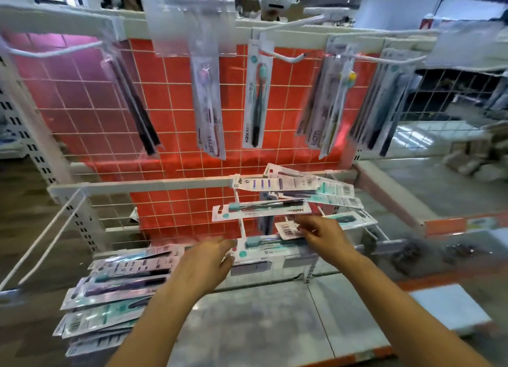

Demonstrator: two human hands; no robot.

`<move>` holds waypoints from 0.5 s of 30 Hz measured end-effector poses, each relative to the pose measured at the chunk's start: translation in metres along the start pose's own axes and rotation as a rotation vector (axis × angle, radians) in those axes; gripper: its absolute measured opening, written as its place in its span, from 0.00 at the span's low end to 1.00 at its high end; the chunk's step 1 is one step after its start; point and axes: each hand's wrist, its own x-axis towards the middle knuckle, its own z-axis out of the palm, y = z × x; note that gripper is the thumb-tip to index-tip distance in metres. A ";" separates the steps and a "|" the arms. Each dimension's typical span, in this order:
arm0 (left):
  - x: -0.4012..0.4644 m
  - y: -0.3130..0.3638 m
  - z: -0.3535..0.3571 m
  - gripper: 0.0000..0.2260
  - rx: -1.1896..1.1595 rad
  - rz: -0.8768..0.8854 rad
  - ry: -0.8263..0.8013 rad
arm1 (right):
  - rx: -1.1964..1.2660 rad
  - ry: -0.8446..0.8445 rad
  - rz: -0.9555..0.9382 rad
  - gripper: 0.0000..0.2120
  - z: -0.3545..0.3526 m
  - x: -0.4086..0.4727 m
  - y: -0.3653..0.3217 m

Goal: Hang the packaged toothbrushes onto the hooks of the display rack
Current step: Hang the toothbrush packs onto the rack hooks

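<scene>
Left hand (204, 259) fingers relaxed and spread, tips touching the end of a flat white-and-teal toothbrush pack (264, 247) lying between both hands. Right hand (320, 236) pinches a small white barcode card pack (287, 229). Left of the left hand, a loose pile of toothbrush packs (115, 292). Beyond the hands, more packs on lower white hooks (277, 210). Farthest, packs hanging from upper hooks on the white wire grid rack with red backing (170, 113).
</scene>
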 end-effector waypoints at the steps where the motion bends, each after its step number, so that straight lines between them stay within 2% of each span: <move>1: 0.004 0.002 0.001 0.15 0.003 0.003 0.000 | -0.004 0.015 -0.002 0.13 -0.003 -0.002 0.004; 7: 0.026 0.016 0.004 0.14 0.012 0.038 -0.021 | -0.055 0.093 0.040 0.15 -0.019 0.002 0.032; 11: 0.037 0.029 0.007 0.14 0.002 0.055 -0.033 | -0.139 0.043 0.062 0.18 -0.029 0.011 0.050; 15: 0.044 0.038 0.010 0.17 -0.006 0.018 -0.047 | -0.140 -0.060 0.051 0.26 -0.037 0.019 0.061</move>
